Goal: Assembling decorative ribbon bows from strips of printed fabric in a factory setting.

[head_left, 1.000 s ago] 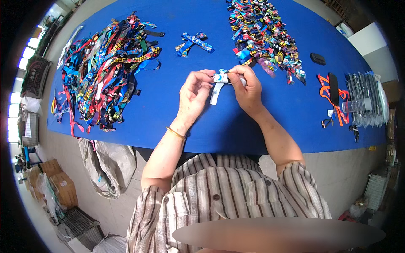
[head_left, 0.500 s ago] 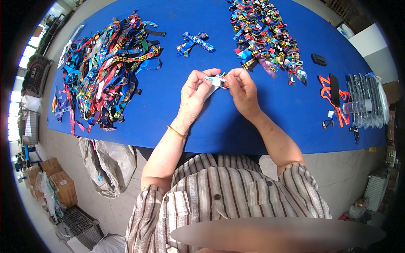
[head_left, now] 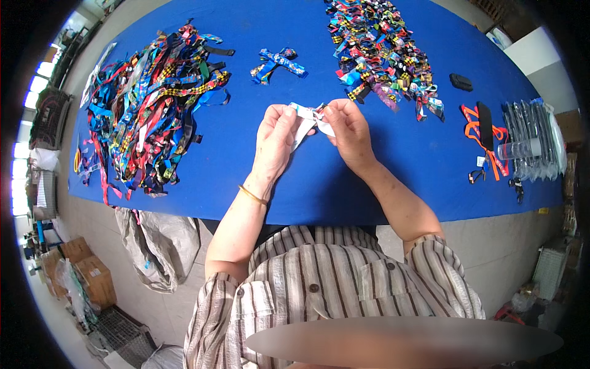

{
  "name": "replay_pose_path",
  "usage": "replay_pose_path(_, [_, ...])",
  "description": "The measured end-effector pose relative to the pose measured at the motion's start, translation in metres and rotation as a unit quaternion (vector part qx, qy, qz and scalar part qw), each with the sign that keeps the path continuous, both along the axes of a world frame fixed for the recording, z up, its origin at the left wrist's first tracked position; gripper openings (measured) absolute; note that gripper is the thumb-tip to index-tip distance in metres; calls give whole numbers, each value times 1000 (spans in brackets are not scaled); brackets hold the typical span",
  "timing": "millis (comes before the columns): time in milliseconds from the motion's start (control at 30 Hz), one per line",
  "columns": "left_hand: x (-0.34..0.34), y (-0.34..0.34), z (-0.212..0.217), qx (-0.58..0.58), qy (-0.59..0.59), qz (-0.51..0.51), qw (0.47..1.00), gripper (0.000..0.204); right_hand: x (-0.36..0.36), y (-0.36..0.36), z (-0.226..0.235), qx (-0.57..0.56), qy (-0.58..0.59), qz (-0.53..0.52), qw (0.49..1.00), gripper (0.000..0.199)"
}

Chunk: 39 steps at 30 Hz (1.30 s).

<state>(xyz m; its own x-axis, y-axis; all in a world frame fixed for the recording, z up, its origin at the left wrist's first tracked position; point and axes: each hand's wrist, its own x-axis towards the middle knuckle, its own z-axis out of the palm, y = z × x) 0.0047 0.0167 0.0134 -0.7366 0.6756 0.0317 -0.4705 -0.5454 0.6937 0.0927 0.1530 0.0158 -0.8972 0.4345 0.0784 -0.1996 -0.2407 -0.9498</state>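
Note:
A short ribbon strap (head_left: 303,132), its white side showing, is stretched and crossed between my two hands above the blue table. My left hand (head_left: 275,136) pinches one part between thumb and fingers. The other part is pinched by my right hand (head_left: 350,132). Just beyond my hands lies a small crossed bundle of blue patterned straps (head_left: 279,65). To the left spreads a large tangled heap of colourful printed straps (head_left: 157,111). Rows of folded, looped straps (head_left: 384,52) are laid out at the far right of my hands.
The blue cloth (head_left: 258,24) covers the table. At the right lie a black case (head_left: 461,82), an orange strap (head_left: 472,132) with a black piece, and a stack of clear-wrapped packs (head_left: 541,144). A pale sack (head_left: 157,252) and cardboard boxes (head_left: 92,277) stand on the floor at left.
My hands have drawn slightly apart, and more of the strap's white side now shows, opened out between them. The view has shifted slightly.

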Motion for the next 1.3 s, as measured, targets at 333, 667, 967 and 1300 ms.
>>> replay_pose_path(333, [0,-4,4,-70,34,-29,997,17,2,2,1,189,37,-14,981,6])
replay_pose_path(667, [-6,-4,-5,-63,64,24,996,10,0,10,0,87,-112,172,975,10])
replay_pose_path(967, [-9,-7,-10,-75,39,13,996,8,-4,11,0,92,-26,92,991,9])
replay_pose_path(1300, [-6,-8,-3,-179,94,-25,979,19,-2,15,-9,133,-48,82,987,10])
